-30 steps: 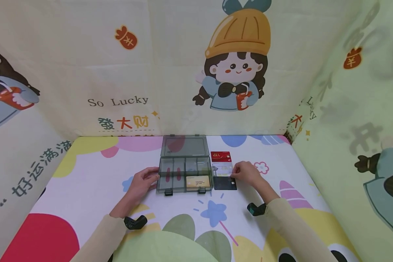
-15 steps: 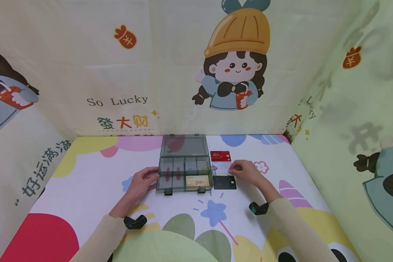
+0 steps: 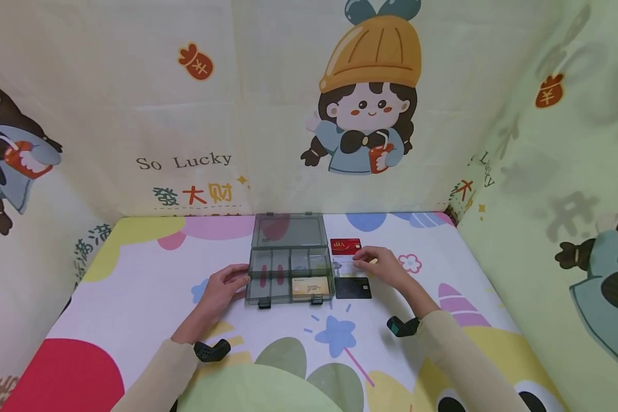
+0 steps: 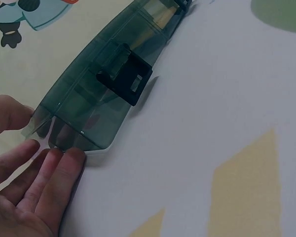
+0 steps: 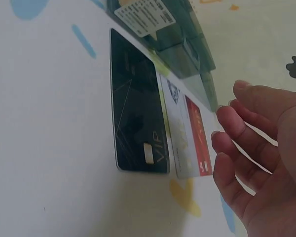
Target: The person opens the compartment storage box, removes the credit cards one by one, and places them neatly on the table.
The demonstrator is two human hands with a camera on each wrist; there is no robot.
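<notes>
My left hand (image 3: pixel 225 288) rests its fingertips and thumb against the left end of a grey see-through compartment box (image 3: pixel 270 293). The box's lid (image 3: pixel 290 230) lies folded back. A gold card (image 3: pixel 310 286) sits in its front right compartment. Beside the box lie a black VIP card (image 5: pixel 138 108), a pale card (image 3: pixel 342 265) and a red VIP card (image 3: pixel 345 246), one behind another. Over the pale card's right part hovers my right hand (image 3: pixel 386 266), fingers loosely bent, with nothing between them in the right wrist view. That hand hides part of the pale card.
Two dark latches stand out from the box's front, the left latch (image 4: pixel 126 76) and the right latch (image 3: pixel 316 299). A printed cloth (image 3: pixel 309 320) covers the table. A patterned curtain (image 3: pixel 278 131) rises along its back edge, with more on both sides.
My right hand has shifted left and away from me, from beside the black card to over the pale card. My left hand and the box stay put.
</notes>
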